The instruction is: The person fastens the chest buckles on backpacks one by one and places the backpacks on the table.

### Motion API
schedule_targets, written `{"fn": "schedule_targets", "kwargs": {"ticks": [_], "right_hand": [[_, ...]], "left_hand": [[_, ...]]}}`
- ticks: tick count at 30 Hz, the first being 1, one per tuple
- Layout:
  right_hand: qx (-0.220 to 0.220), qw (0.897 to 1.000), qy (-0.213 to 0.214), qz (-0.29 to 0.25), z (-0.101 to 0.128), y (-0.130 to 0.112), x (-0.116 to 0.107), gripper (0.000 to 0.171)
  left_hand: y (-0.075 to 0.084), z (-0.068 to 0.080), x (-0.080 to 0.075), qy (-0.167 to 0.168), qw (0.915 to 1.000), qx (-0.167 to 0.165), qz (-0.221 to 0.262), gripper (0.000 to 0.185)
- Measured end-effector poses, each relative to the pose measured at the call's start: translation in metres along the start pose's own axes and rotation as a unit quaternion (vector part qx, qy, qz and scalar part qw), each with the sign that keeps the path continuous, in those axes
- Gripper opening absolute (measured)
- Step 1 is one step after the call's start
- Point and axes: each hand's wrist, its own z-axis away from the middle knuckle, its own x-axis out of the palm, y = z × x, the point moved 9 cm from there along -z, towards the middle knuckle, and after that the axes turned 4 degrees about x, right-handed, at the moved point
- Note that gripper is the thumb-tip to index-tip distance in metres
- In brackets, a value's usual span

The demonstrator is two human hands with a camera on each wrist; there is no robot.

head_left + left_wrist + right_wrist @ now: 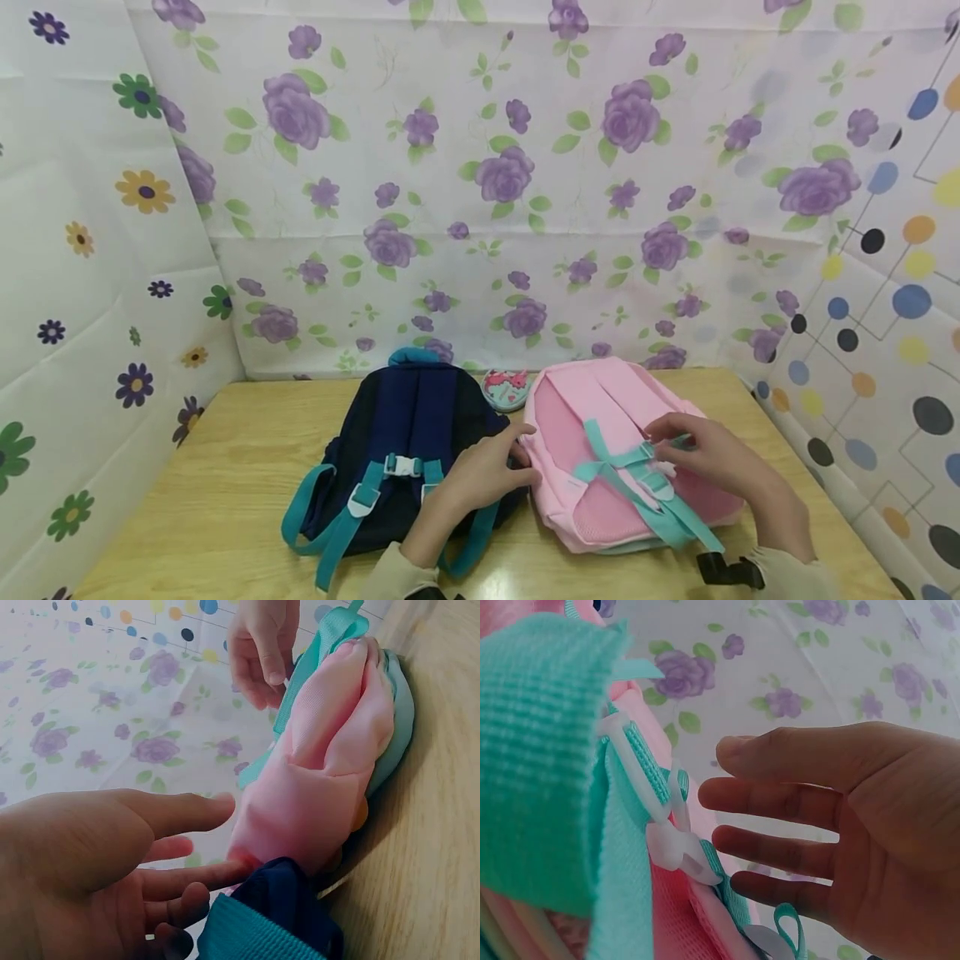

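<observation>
A pink backpack (562,433) (315,780) lies strap side up on the right of the wooden table (240,467). Beside it on the left lies a navy backpack (405,417) (277,900) with teal straps. My left hand (487,471) (112,862) rests on the navy bag's right edge, its straight fingers touching the pink bag's side. My right hand (712,458) (840,832) hovers over the pink bag's mint straps (622,467), fingers spread, right next to a white buckle (671,844). It grips nothing.
A small round pouch (506,387) with a pink and teal print sits behind the gap between the bags. Flowered cloth walls stand at the back and left, and a dotted cloth on the right. Bare tabletop lies left of the navy bag.
</observation>
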Motion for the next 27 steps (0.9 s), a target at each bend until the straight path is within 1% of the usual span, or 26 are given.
{"fn": "schedule_targets", "kwargs": {"ticks": [5, 8, 11, 15, 17, 21, 25, 27], "right_hand": [[0.023, 0.999, 0.021, 0.026, 0.001, 0.009, -0.006, 0.024], [0.024, 0.998, 0.033, 0.042, 0.001, 0.011, -0.009, 0.023], [0.015, 0.998, 0.039, 0.05, 0.001, 0.011, -0.009, 0.023], [0.019, 0.998, 0.039, 0.047, 0.002, 0.014, -0.011, 0.023], [0.025, 0.998, 0.032, 0.039, 0.002, 0.017, -0.01, 0.023], [0.038, 0.999, 0.018, 0.026, 0.003, 0.024, -0.009, 0.025], [0.045, 0.999, 0.004, 0.017, 0.006, 0.029, -0.005, 0.029], [0.053, 0.998, -0.005, 0.013, 0.006, 0.032, -0.003, 0.031]], "left_hand": [[0.003, -0.002, 0.004, -0.001, 0.9999, 0.003, -0.011, 0.05], [0.007, -0.002, 0.003, 0.009, 0.9993, 0.012, -0.034, 0.045], [0.012, -0.001, 0.001, 0.027, 0.9978, 0.024, -0.056, 0.04], [0.018, -0.004, 0.0, 0.043, 0.9963, 0.036, -0.065, 0.035], [0.021, -0.007, 0.002, 0.042, 0.9962, 0.044, -0.062, 0.033], [0.032, -0.018, 0.008, 0.035, 0.9947, 0.07, -0.066, 0.03], [0.046, -0.029, 0.018, 0.024, 0.9921, 0.1, -0.072, 0.028], [0.056, -0.036, 0.025, 0.013, 0.9905, 0.114, -0.074, 0.027]]}}
